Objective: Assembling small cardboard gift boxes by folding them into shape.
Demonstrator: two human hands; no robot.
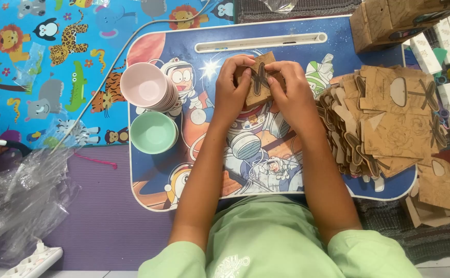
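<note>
Hands: left hand, right hand both pinching 1 cardboard cutout | bowls: 1 pink stack, 1 green

both hands around a brown cardboard piece above lap table

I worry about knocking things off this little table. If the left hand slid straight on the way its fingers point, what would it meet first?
The left hand points up and inward, fingers already on the brown card. Beyond that comes the white slot at the table's far edge, though depth is hard to judge. The bowls lie off that line.
</note>
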